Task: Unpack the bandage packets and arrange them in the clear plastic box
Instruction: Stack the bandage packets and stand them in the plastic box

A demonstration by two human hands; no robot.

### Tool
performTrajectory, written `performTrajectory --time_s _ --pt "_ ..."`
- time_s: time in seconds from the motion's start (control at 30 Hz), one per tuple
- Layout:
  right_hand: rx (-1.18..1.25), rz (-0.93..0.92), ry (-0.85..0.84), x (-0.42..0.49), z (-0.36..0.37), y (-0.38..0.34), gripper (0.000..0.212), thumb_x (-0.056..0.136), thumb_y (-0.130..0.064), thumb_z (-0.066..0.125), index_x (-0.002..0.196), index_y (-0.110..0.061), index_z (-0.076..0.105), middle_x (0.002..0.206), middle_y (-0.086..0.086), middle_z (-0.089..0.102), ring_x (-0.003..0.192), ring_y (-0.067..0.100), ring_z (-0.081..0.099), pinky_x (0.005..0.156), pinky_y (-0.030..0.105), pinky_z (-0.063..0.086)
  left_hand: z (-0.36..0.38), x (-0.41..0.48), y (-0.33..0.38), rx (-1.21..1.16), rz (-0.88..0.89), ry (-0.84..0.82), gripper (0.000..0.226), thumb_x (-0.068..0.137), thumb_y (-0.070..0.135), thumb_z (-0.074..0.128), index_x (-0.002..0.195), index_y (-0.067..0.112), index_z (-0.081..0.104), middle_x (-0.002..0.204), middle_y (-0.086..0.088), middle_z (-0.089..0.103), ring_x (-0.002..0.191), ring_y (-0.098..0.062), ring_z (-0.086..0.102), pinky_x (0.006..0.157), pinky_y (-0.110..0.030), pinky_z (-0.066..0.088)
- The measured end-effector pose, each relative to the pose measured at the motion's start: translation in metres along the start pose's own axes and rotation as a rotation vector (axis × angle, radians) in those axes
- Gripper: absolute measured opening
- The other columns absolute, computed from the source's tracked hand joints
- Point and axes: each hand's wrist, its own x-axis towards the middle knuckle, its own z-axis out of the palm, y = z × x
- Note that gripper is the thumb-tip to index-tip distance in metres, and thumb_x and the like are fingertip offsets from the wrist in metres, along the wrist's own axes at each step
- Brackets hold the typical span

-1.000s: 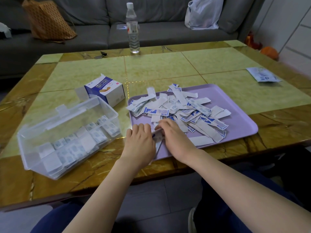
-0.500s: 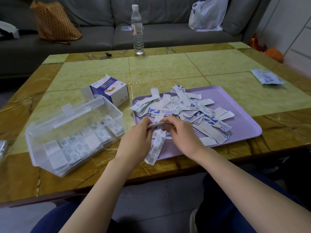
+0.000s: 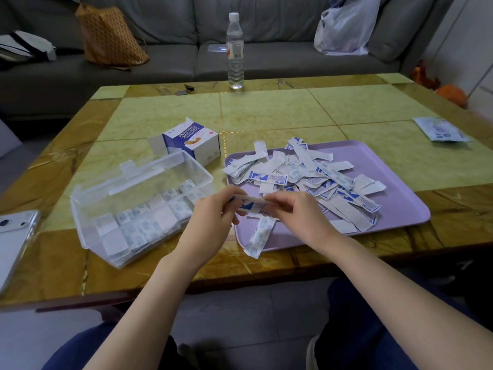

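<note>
A loose pile of white-and-blue bandage packets [image 3: 309, 177] lies on a lilac tray [image 3: 394, 188]. Above the tray's near-left corner my left hand [image 3: 210, 225] and my right hand [image 3: 298, 214] pinch the two ends of one bandage packet [image 3: 250, 205] held flat between them. A strip of joined packets [image 3: 260, 236] hangs over the tray's near edge below my hands; I cannot tell whether it is attached to the held one. The clear plastic box [image 3: 138, 198] sits open to the left, tilted, with several folded packets lined up inside.
An opened blue-and-white bandage carton [image 3: 189, 142] stands behind the box. A phone [image 3: 13, 236] lies at the table's left edge, a water bottle [image 3: 235, 52] at the far edge, a flat packet [image 3: 440, 129] at far right. A sofa with bags is beyond.
My hands lifted off the tray's near edge with a packet and now hold it stretched between them, slightly higher and nearer the box. The view shifted, bringing the phone into sight.
</note>
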Motion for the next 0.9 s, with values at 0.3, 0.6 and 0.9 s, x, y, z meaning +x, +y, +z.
performTrajectory --time_s 0.3,0.6,0.9 --pt "-0.103 -0.248 0.036 -0.010 0.025 -0.013 0.026 0.089 -0.011 0.061 0.112 -0.019 0.068 0.095 -0.003 0.072 0.087 0.004 0.064 0.075 0.017 0.051 -0.017 -0.019 -0.002 0.247 0.183 0.103 0.023 0.095 0.004 0.043 0.096 0.023 0.055 0.078 0.013 0.053 0.070 -0.015 0.052 0.064 -0.041 0.048" --pt "-0.188 -0.447 0.107 0.006 0.044 -0.055 0.028 0.085 -0.039 0.060 0.093 -0.016 0.073 0.078 -0.006 0.070 0.070 0.007 0.061 0.065 0.020 0.050 -0.048 -0.032 -0.004 0.365 0.286 0.297 0.016 0.090 0.014 0.041 0.096 0.025 0.052 0.087 0.003 0.062 0.072 -0.027 0.057 0.058 -0.038 0.046" --pt "-0.210 -0.515 -0.074 0.027 0.078 -0.103 0.021 0.083 -0.015 0.067 0.102 -0.011 0.073 0.091 0.002 0.074 0.077 0.013 0.067 0.072 0.034 0.054 -0.096 -0.048 -0.018 0.324 0.247 0.460 0.017 0.093 0.011 0.045 0.100 0.022 0.056 0.095 0.009 0.064 0.083 -0.014 0.054 0.077 -0.034 0.043"
